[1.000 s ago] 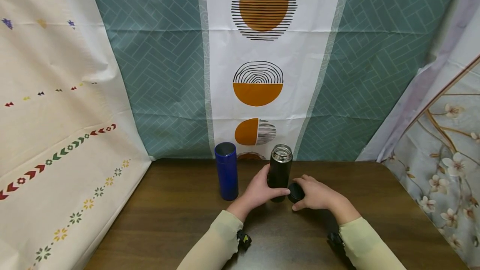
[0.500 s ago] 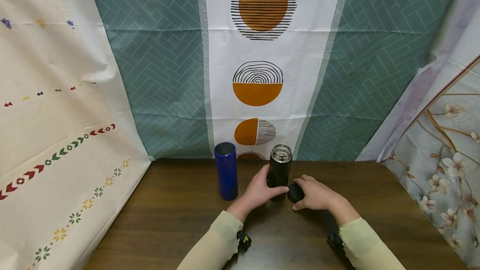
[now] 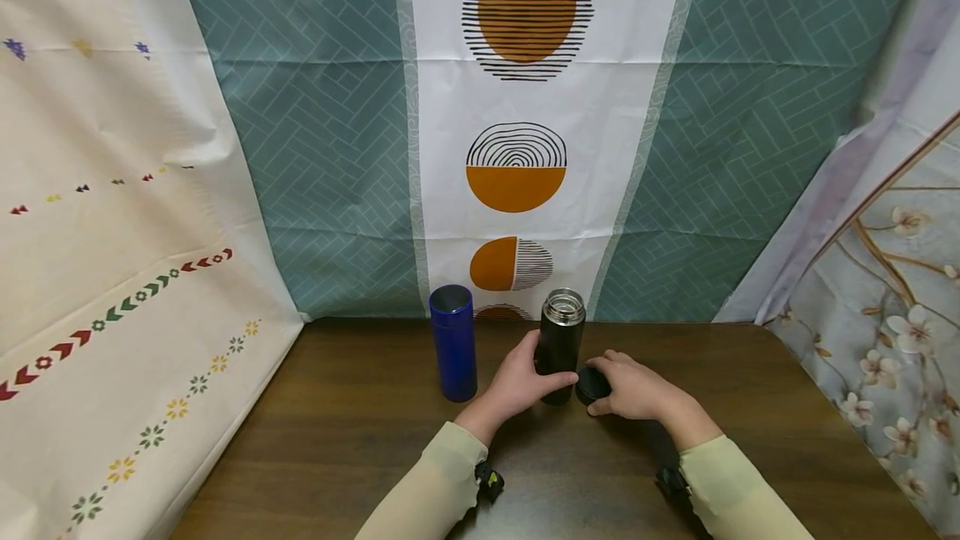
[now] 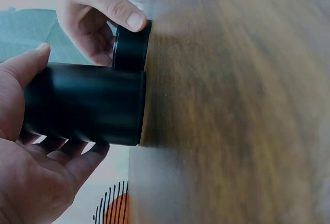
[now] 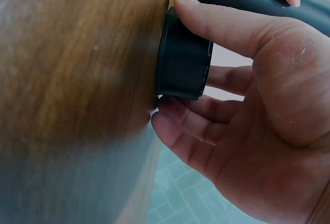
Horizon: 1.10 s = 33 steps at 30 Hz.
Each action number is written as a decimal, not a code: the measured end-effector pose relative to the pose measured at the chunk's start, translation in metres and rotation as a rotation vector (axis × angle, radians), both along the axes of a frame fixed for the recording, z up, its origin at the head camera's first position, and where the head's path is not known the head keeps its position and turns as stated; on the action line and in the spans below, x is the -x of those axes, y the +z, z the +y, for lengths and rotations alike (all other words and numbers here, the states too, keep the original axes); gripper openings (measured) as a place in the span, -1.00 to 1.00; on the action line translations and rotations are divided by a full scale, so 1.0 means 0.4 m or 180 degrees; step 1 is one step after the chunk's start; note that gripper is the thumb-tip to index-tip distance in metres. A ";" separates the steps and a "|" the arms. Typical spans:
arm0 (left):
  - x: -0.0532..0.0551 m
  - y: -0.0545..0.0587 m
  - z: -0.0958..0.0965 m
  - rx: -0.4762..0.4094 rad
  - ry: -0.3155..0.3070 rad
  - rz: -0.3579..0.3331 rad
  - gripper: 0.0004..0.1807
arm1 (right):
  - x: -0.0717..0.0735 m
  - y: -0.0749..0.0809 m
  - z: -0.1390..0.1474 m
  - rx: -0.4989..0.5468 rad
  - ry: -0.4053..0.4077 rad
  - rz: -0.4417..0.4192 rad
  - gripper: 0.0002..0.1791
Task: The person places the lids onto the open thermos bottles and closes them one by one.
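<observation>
A black thermos flask (image 3: 559,348) stands upright on the table, its steel mouth uncovered. My left hand (image 3: 519,382) grips its lower body, thumb on the near side and fingers curled behind, as the flask (image 4: 85,105) in the left wrist view shows. Just right of its base, the round black lid (image 3: 592,386) sits on the tabletop, touching or almost touching the flask. My right hand (image 3: 633,387) holds this lid (image 5: 185,54) between thumb and curled fingers. A blue flask (image 3: 453,344) stands upright to the left, apart from both hands.
The brown wooden table (image 3: 330,440) carries these things near its back edge. Directly behind hangs a teal and white patterned cloth (image 3: 337,148). A cream cloth (image 3: 135,273) borders the left side, and a floral cloth (image 3: 892,340) the right.
My right thumb has drawn in slightly toward the lid. The left hand, the black flask and the blue flask have stayed in place.
</observation>
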<state>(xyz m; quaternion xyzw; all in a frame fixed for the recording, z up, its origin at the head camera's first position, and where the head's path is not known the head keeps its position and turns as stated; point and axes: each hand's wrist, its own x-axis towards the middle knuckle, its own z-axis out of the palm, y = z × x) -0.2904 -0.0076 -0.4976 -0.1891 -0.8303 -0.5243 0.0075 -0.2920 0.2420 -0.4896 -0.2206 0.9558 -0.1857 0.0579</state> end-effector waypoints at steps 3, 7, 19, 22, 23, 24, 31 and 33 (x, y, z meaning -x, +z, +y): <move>-0.001 0.000 0.000 -0.0001 -0.0006 0.0007 -0.09 | 0.001 -0.003 0.002 0.0000 -0.0010 -0.0001 -0.18; -0.001 -0.002 -0.001 -0.0011 -0.0034 -0.0006 -0.10 | -0.002 0.002 0.001 -0.0002 -0.0021 -0.0006 -0.18; -0.003 -0.004 -0.009 0.0009 -0.0055 -0.0016 -0.12 | -0.001 0.001 0.001 0.0114 0.0057 -0.0028 -0.24; -0.005 -0.004 -0.014 0.0036 -0.0076 0.0003 -0.12 | -0.001 0.002 0.002 0.0119 0.0074 -0.0022 -0.24; -0.006 -0.004 -0.017 0.0045 -0.0084 0.0011 -0.12 | -0.001 0.003 0.002 0.0116 0.0077 -0.0021 -0.23; -0.007 -0.004 -0.019 0.0045 -0.0090 0.0024 -0.12 | -0.002 0.004 0.002 0.0116 0.0083 -0.0020 -0.23; -0.019 0.001 -0.040 0.0088 -0.0116 0.0022 -0.10 | -0.008 0.012 0.000 0.0121 0.0109 0.0032 -0.23; -0.022 0.003 -0.045 0.0118 -0.0123 0.0004 -0.10 | -0.010 0.015 -0.001 0.0118 0.0113 0.0048 -0.23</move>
